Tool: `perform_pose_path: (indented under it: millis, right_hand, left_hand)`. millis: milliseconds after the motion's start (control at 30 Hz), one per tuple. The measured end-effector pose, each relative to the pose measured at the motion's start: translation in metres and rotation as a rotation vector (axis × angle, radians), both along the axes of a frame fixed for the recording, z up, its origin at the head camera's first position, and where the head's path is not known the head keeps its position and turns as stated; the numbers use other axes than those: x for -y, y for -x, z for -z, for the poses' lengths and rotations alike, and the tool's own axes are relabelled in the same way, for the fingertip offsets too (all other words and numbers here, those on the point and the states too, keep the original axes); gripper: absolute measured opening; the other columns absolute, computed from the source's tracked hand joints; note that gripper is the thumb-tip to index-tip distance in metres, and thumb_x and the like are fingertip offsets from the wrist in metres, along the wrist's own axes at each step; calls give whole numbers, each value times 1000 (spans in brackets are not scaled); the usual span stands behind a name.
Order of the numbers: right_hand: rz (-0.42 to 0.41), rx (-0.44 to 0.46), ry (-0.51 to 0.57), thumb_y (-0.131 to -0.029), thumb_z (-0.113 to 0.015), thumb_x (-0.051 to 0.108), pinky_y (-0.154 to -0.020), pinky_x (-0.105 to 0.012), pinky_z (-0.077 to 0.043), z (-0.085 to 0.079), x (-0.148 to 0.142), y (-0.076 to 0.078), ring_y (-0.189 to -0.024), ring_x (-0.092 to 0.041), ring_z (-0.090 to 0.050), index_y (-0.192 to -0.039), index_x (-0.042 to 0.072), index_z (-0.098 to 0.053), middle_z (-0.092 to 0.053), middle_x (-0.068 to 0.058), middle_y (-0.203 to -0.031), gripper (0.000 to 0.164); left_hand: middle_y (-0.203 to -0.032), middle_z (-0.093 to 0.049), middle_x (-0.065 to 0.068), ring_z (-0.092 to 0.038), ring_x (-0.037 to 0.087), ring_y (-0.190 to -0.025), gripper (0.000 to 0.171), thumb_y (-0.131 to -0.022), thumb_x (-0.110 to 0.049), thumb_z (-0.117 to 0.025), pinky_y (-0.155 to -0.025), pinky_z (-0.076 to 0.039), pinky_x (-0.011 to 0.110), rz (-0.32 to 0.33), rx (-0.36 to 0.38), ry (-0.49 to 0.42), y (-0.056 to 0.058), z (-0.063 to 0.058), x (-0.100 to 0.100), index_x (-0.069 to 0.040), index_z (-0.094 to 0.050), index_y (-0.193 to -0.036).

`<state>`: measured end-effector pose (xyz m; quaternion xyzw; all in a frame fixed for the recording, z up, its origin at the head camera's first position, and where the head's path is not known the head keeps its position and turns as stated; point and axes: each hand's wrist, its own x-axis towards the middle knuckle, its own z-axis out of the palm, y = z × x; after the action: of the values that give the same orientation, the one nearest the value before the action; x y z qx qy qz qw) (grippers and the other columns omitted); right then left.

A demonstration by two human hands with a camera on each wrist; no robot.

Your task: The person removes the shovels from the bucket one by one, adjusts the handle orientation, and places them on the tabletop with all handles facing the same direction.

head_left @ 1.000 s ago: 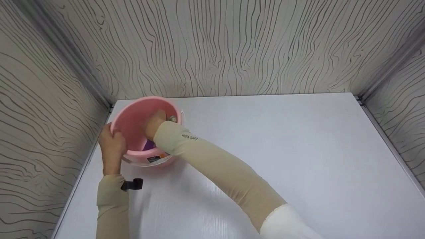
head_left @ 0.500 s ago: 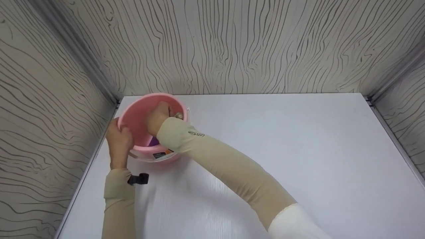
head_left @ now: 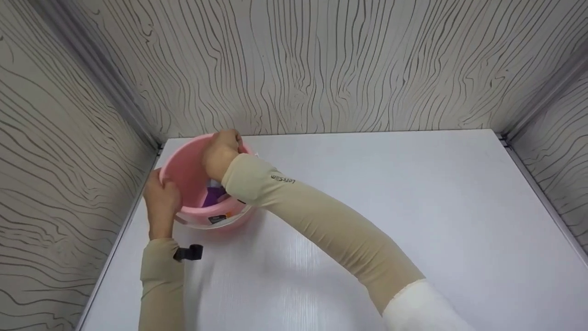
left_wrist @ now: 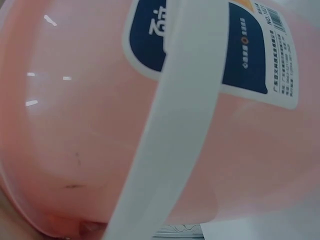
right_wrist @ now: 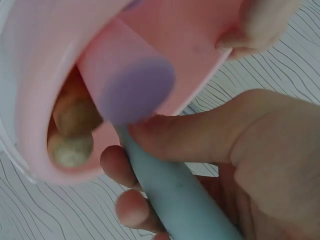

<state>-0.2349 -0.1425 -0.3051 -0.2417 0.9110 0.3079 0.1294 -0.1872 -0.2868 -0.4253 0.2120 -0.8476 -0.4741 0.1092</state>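
Observation:
A pink bucket [head_left: 189,211] tilts toward me at the table's back left corner. My left hand [head_left: 161,197] grips its left rim, thumb inside. Over the bucket's mouth is my right hand [head_left: 221,154], near the far rim. In the right wrist view it holds a pale blue tapered handle [right_wrist: 172,185] between thumb and curled fingers; I cannot tell what kind of tool it is. The handle's narrow end overlaps a pink cylinder with a purple end [right_wrist: 137,92]. Beside that, two rounded ends, one brown [right_wrist: 77,115] and one greenish [right_wrist: 74,150], show inside the bucket.
A white bail handle [left_wrist: 170,120] hangs across the labelled side of the bucket. Something purple [head_left: 212,196] lies at the bucket's bottom. The white table [head_left: 376,202] extends right, and wood-patterned panels [head_left: 298,64] stand behind and on both sides.
My right hand has risen from deeper in the bucket toward its far rim. More of the purple thing inside now shows. My left hand keeps its hold on the rim.

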Motion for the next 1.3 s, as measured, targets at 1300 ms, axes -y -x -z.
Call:
perform_pose_path:
  millis: [1300]
  right_hand:
    - [-28,222,904,-115,-48,26,-71,-34,-53,32,-155,23,-84,-20,-59,-145,3,-54,-67,-9,-103,38]
  left_hand:
    - [-149,-53,31,-59,37,-119,52,-114,-18,-28,-80,-55,34,-3,53,-27,-1,-4,1,4,-36,-160]
